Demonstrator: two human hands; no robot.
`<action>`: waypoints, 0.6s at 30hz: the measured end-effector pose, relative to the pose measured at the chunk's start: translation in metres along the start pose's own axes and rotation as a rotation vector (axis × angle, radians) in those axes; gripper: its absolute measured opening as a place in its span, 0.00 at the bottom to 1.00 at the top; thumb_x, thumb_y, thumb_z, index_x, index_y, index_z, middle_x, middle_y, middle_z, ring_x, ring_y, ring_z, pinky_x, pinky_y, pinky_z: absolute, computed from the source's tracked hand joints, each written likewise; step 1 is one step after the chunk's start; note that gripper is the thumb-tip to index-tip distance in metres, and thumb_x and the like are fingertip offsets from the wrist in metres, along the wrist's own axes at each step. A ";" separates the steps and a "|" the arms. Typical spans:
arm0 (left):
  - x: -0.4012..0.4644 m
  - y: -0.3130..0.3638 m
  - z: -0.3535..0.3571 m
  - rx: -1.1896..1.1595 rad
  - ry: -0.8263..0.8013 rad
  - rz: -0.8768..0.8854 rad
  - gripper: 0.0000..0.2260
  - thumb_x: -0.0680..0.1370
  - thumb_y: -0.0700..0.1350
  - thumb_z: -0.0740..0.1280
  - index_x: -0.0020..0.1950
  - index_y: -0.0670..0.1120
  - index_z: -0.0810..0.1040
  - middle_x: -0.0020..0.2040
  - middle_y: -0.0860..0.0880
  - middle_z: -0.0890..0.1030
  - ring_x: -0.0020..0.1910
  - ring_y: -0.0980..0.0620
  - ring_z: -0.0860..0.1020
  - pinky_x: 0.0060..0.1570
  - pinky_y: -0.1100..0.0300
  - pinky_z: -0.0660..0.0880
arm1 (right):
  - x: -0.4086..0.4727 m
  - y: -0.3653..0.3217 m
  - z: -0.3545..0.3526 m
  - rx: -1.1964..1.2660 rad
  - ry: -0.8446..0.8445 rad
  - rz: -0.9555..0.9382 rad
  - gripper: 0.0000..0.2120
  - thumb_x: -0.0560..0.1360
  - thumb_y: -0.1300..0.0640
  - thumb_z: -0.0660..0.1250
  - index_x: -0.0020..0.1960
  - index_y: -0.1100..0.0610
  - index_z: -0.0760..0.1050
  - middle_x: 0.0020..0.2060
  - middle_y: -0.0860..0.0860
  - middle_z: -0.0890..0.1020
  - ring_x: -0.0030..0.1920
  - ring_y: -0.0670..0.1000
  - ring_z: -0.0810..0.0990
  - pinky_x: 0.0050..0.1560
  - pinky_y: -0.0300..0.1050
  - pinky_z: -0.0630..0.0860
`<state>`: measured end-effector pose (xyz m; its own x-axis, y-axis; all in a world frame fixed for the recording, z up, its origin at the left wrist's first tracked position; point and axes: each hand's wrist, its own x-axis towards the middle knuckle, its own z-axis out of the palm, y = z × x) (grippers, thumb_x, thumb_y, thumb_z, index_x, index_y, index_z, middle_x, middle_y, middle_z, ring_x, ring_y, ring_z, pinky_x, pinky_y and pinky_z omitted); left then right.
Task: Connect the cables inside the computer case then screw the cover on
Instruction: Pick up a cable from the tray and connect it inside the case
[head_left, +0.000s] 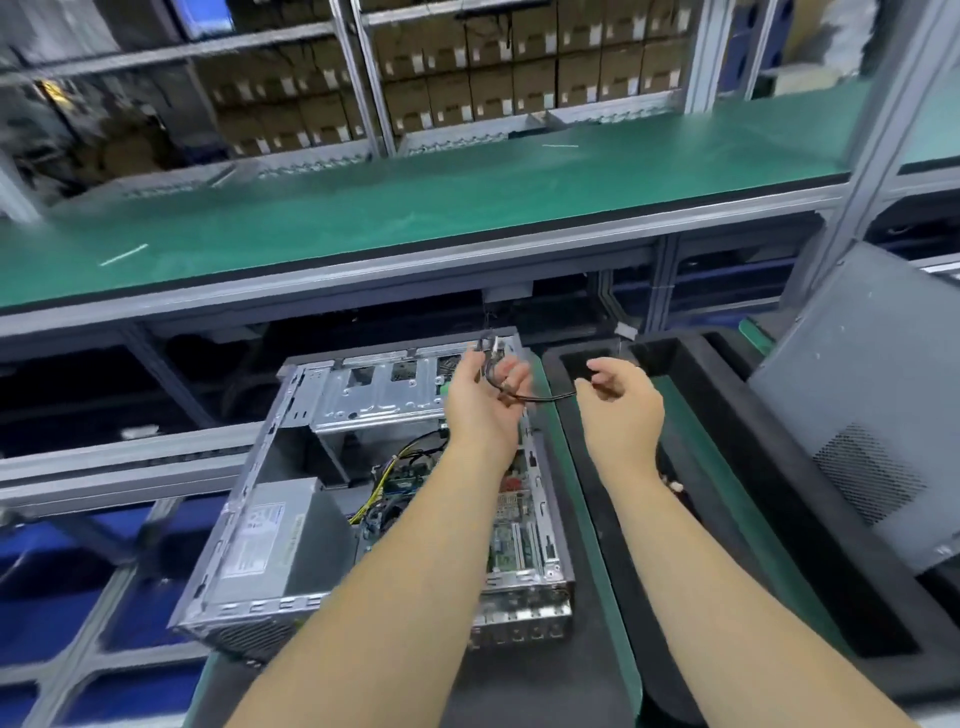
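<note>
Both our forearms reach over the open computer case (322, 525); our left hand (485, 400) grips the thin black cable (540, 399) above the case, our right hand (618, 400) pinches its other end; light and limp, we judge it best held at the connectors.

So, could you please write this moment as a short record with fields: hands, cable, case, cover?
left hand: palm up above the case, fingers curled round the cable
right hand: pinches the cable's other end
cable: black, stretched between both hands, not plugged in
case: open, lying flat, boards and wires showing
cover: grey panel, off the case, leaning at the right
</note>
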<state>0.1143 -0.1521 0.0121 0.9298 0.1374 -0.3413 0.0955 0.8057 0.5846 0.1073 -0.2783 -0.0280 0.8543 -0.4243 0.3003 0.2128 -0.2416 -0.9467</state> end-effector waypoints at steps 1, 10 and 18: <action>-0.001 0.012 -0.012 0.039 0.021 0.011 0.12 0.82 0.49 0.62 0.48 0.42 0.76 0.35 0.44 0.80 0.37 0.46 0.77 0.44 0.55 0.74 | -0.005 -0.002 0.009 0.034 0.021 0.059 0.11 0.74 0.67 0.71 0.49 0.53 0.79 0.46 0.52 0.80 0.41 0.40 0.77 0.44 0.27 0.71; -0.007 0.097 -0.118 0.108 0.215 0.131 0.23 0.83 0.60 0.53 0.59 0.44 0.77 0.25 0.45 0.76 0.28 0.43 0.78 0.40 0.53 0.74 | -0.045 -0.034 0.096 0.640 -0.139 0.601 0.36 0.76 0.76 0.61 0.80 0.56 0.58 0.53 0.59 0.76 0.34 0.51 0.71 0.35 0.46 0.71; -0.006 0.116 -0.156 0.284 0.226 0.158 0.14 0.79 0.31 0.54 0.60 0.40 0.73 0.40 0.42 0.81 0.30 0.47 0.76 0.30 0.58 0.75 | -0.087 -0.021 0.131 0.234 -0.265 0.537 0.10 0.83 0.59 0.62 0.48 0.60 0.81 0.29 0.50 0.74 0.25 0.47 0.67 0.24 0.41 0.65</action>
<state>0.0645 0.0307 -0.0327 0.8423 0.3961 -0.3655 0.0810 0.5773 0.8125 0.0904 -0.1214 -0.0497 0.9525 -0.1958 -0.2334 -0.2052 0.1537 -0.9666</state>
